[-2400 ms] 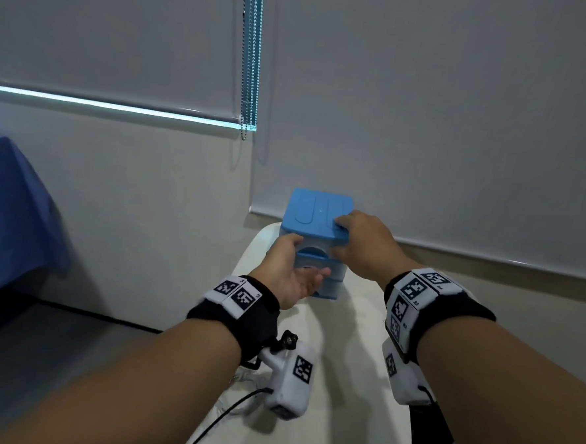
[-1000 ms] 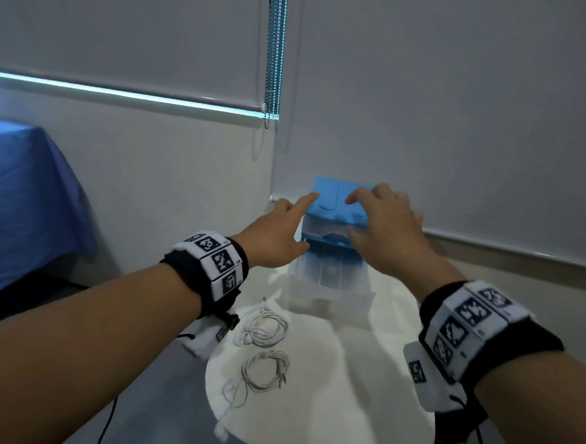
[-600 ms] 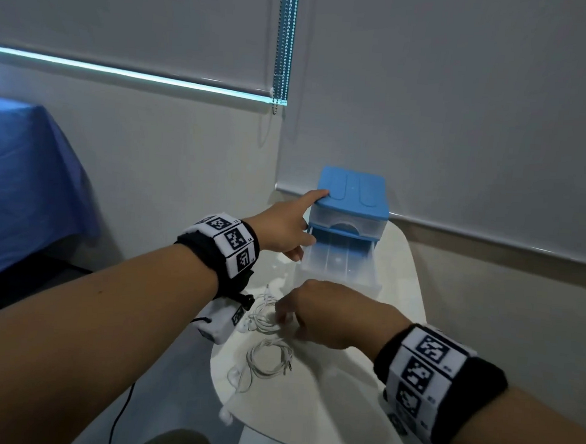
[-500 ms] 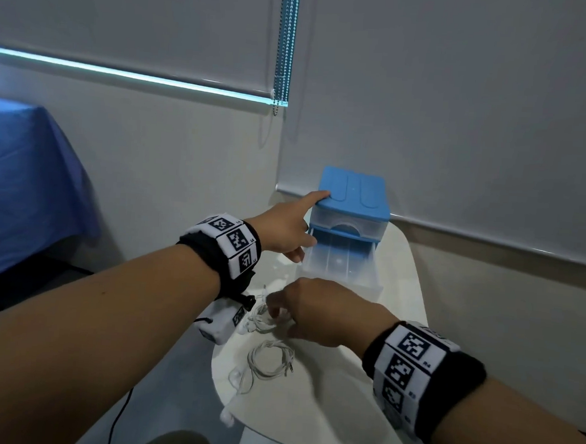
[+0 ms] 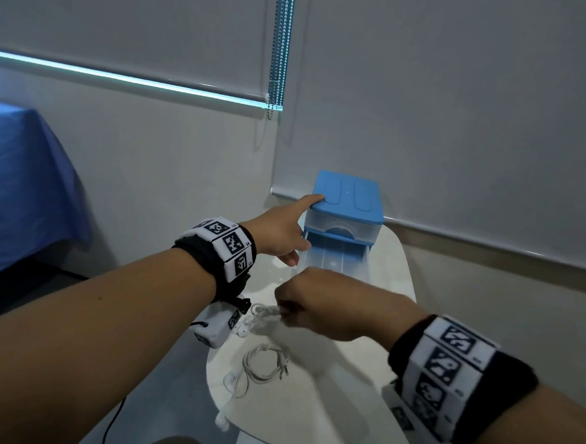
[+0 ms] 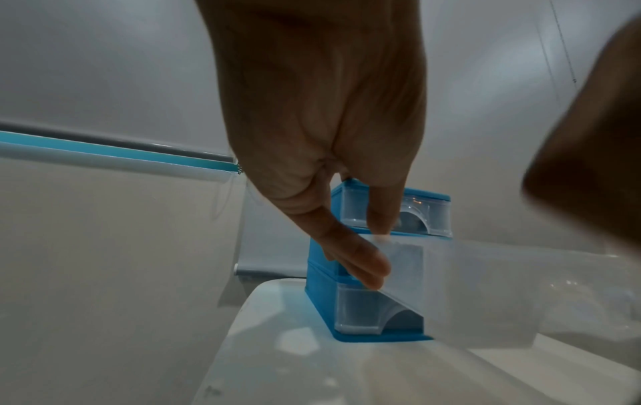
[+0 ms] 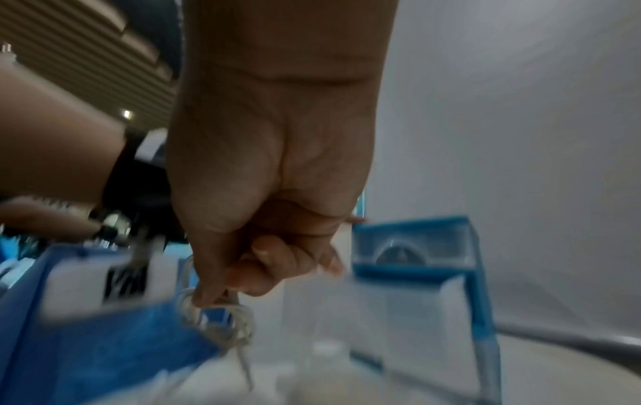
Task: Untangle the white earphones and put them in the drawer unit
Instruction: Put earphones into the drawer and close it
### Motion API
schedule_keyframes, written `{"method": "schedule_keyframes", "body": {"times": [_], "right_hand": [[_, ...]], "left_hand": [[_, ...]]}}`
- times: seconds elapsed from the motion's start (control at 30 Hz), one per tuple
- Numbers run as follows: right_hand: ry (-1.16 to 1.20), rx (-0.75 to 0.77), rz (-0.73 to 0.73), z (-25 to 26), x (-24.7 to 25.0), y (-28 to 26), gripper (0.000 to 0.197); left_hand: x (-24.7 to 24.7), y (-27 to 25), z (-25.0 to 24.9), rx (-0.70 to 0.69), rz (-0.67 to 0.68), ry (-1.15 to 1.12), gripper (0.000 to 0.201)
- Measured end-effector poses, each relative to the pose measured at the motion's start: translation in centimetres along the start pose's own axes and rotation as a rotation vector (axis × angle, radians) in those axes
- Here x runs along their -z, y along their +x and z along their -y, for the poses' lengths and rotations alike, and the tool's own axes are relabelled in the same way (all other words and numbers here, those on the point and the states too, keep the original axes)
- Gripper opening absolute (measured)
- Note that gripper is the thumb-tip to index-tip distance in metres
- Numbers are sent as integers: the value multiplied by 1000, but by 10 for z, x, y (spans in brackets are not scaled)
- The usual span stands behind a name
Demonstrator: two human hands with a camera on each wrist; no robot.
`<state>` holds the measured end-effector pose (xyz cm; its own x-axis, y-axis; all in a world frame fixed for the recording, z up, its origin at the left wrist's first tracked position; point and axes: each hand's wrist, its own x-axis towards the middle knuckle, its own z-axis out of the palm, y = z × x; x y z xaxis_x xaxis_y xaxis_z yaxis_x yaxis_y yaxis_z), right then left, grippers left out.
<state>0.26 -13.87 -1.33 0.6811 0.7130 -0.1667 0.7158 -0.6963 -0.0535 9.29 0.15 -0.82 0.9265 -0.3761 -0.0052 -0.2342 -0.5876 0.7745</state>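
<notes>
At the centre of the head view the right hand (image 5: 317,305) now pinches a coiled bundle of white earphones (image 5: 265,312) and lifts it off the white table (image 5: 342,396), whereas half a second ago it was only reaching down onto that bundle; the right wrist view, though blurred, shows thumb and fingers curled tight on the looped cord, with loose strands dangling below. A second bundle (image 5: 266,362) lies on the table just beneath, lower centre of the frame, untouched. The left hand (image 5: 280,233) keeps its place, index finger stretched onto the blue top of the drawer unit (image 5: 347,204) and the other fingers relaxed beside it, holding nothing; it seems to steady the unit. The middle drawer (image 5: 333,262), clear plastic, stands pulled out toward the person, as it did a second ago. So the pickup appears done; what likely remains is loosening the coil and dropping it into the open drawer, then the same for the other bundle.
</notes>
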Motion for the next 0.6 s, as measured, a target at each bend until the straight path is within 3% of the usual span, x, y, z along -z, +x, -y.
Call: {"method": "schedule_keyframes", "body": {"times": [0.13,0.3,0.6], "right_hand": [[51,-44,-47,-6,51,-32,36],[55,-154,-244,-30,103,-58,16],[64,-240,-511,-70,129,-53,16]], "left_hand": [[2,2,2,-22,-1,18,88],[-1,5,9,-6,5,-52,88],[-2,1,3,15,0,-56,89]]}}
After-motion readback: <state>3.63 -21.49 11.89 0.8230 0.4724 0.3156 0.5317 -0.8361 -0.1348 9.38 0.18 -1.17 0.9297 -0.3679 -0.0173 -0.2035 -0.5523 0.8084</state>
